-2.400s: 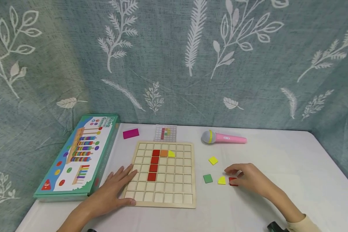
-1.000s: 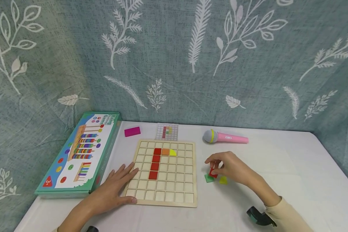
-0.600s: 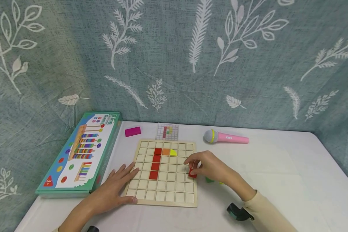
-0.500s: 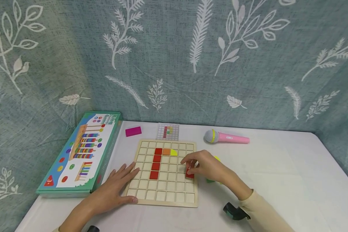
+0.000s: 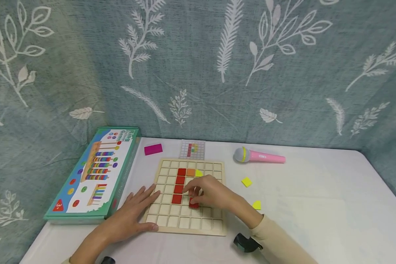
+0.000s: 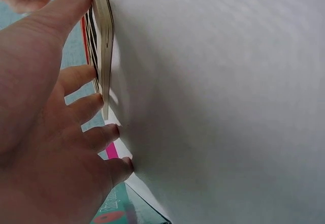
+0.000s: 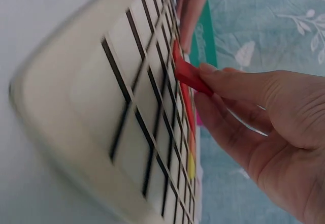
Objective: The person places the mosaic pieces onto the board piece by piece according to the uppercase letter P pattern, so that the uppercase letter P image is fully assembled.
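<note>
A wooden grid board lies mid-table. In it sit a column of several red square tiles, an orange tile and a yellow rounded tile. My right hand pinches another red tile between thumb and fingers, close over the cells right of the column's lower end. The right wrist view shows this red tile tilted at the fingertips. My left hand rests at the board's left edge, fingers spread; in the left wrist view the thumb and fingers lie along that edge.
Behind the board lies a printed pattern card, with a magenta block to its left. A pink toy microphone, a yellow square tile and a yellow rounded tile lie right. A game box stands left.
My right hand has picked the red tile off the table at the right and carried it left over the board. The green tile is now hidden behind the right arm. My left hand stays put.
</note>
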Available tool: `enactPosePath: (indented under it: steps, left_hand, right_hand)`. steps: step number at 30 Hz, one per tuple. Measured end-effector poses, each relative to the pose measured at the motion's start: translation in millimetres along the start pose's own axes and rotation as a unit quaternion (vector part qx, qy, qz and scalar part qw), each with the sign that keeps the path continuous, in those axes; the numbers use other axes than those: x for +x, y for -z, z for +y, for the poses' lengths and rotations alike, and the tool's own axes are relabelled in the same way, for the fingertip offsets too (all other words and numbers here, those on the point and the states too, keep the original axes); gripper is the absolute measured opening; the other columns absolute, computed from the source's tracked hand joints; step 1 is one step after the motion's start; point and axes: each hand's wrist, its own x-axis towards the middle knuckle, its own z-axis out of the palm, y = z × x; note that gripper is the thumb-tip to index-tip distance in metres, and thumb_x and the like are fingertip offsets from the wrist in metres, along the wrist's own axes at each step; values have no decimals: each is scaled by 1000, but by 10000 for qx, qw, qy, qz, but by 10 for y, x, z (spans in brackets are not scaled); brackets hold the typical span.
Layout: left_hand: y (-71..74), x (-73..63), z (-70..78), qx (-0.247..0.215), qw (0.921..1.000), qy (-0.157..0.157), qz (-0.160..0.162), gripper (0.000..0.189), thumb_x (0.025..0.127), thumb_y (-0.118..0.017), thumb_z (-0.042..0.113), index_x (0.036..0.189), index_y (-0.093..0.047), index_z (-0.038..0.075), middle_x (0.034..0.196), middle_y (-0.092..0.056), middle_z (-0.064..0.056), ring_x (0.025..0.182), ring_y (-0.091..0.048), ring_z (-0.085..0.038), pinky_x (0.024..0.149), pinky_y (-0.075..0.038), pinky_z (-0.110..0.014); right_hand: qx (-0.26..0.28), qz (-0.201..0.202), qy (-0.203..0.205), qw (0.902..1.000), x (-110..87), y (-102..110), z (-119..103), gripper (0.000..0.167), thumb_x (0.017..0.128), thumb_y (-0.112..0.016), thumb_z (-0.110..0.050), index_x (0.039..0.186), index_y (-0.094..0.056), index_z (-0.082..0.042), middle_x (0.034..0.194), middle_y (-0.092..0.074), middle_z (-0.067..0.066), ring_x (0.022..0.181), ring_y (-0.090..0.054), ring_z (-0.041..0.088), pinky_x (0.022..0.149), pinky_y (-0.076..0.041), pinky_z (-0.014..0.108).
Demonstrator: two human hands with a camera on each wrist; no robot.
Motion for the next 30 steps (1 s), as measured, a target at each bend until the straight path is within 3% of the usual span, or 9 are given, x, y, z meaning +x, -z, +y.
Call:
enactPosePath:
  steps: [5, 18, 30]
  left_hand:
    - [-6, 11, -3, 97, 9999, -62, 13, 92, 76, -74, 56, 148, -43, 9, 158, -28, -16, 142, -20, -50, 109, -13, -71]
    - [-6, 14, 7, 19, 9999, 49, -86, 94, 76, -73, 59, 148, -42, 8, 159, -26, -15, 143, -17, -49, 110, -11, -71]
    - [-16, 7, 3, -25, 10000, -10, 12, 92, 77, -72, 59, 148, -43, 8, 159, -27, -15, 143, -18, -49, 109, -12, -72]
  right_hand:
    - [35, 70, 70, 9999, 95, -132, -58, 25, 84, -76, -5, 109, -72, -4, 97, -71, 2, 81, -60, 3, 72, -52, 15]
    - [-262, -182, -8, 9995, 275, -351, -160, 23, 86, -75, -8, 110, -73, -9, 80, -63, -11, 73, -53, -2, 70, -47, 9]
    - [-667, -156, -142, 9976, 290, -430, -175, 21, 86, -75, -7, 107, -74, -10, 85, -67, -9, 76, -54, -4, 71, -46, 6]
